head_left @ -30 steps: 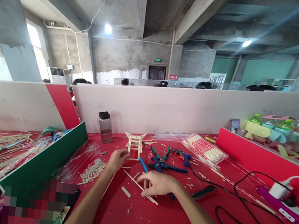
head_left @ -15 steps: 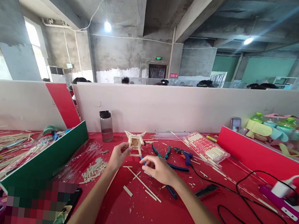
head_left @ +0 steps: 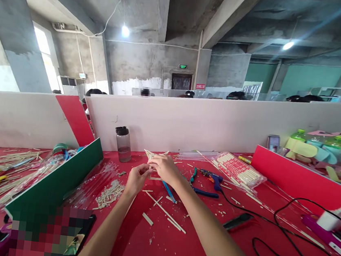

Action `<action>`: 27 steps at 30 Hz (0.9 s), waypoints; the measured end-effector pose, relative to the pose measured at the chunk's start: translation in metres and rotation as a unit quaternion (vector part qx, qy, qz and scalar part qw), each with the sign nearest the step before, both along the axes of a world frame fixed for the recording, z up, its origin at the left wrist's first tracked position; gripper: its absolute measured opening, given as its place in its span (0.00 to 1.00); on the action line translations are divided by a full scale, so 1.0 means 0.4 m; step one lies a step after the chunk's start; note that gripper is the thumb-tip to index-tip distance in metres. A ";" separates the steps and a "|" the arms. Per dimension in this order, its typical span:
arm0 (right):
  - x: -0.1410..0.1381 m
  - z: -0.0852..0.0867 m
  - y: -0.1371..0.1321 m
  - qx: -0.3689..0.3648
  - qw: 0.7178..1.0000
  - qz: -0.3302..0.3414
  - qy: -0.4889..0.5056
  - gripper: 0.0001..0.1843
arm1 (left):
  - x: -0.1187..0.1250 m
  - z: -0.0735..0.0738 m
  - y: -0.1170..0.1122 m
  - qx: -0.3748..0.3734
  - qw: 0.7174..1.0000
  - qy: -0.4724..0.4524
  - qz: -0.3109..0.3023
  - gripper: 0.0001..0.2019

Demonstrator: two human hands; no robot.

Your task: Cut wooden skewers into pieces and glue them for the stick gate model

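Note:
A small house-like frame built of thin wooden sticks (head_left: 148, 155) stands on the red table, with flared corners at its top. My left hand (head_left: 136, 179) pinches its left side between thumb and fingers. Over the front of the frame lies my right hand (head_left: 165, 171), its fingers closed on the frame close to my left fingertips. Much of the frame is hidden behind that hand. Just below my right hand is a blue pen-like tool (head_left: 169, 192). Pliers with dark blue handles (head_left: 206, 193) lie right of it, partly covered by my right arm.
A glue gun (head_left: 215, 181) lies at the right, its black cord looping across the table. Behind it is a bag of sticks (head_left: 239, 172). Cut stick pieces (head_left: 110, 195) are heaped left of my hands. A water bottle (head_left: 123, 145) stands by the white partition (head_left: 170, 126).
My right hand has moved up and left from beside the frame onto it, covering its front. My left hand stays at the frame's left side. The view has shifted slightly.

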State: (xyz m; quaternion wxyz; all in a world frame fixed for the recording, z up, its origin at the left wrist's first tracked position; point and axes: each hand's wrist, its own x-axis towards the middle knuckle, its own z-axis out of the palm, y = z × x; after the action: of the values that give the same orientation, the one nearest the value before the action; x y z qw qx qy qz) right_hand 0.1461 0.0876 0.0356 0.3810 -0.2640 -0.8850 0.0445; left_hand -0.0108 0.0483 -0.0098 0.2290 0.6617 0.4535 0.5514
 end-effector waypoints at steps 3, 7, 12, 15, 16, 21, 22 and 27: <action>0.004 -0.003 0.011 -0.034 0.999 0.030 0.029 0.11 | 0.004 -0.001 -0.006 0.003 0.999 0.019 0.030 0.13; 0.010 -0.002 0.010 -0.062 0.997 0.032 0.024 0.12 | 0.009 0.001 -0.017 0.016 0.993 0.072 0.097 0.14; 0.002 0.000 -0.006 -0.041 0.999 -0.004 0.011 0.12 | 0.004 -0.001 -0.021 0.035 0.981 0.112 0.152 0.12; -0.007 0.000 -0.013 -0.037 0.999 -0.019 0.000 0.11 | -0.003 -0.007 -0.021 0.035 0.980 0.112 0.160 0.12; -0.010 0.000 -0.015 -0.039 0.999 -0.023 -0.002 0.10 | -0.005 -0.010 -0.021 0.035 0.981 0.110 0.159 0.12; -0.016 -0.003 -0.015 -0.046 0.998 -0.040 -0.008 0.09 | -0.012 -0.020 -0.020 0.035 0.983 0.095 0.152 0.12; -0.016 -0.003 -0.015 -0.045 0.998 -0.040 -0.008 0.09 | -0.013 -0.021 -0.020 0.034 0.983 0.094 0.153 0.12; -0.018 -0.010 -0.012 -0.036 0.999 -0.040 -0.001 0.09 | -0.016 -0.027 -0.021 0.039 0.983 0.098 0.148 0.13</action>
State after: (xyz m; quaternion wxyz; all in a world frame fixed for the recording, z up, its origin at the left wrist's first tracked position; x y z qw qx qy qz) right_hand 0.1388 0.0827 0.0314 0.3720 -0.3126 -0.8719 0.0605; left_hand -0.0172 0.0400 -0.0205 0.0737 0.6464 0.5451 0.5288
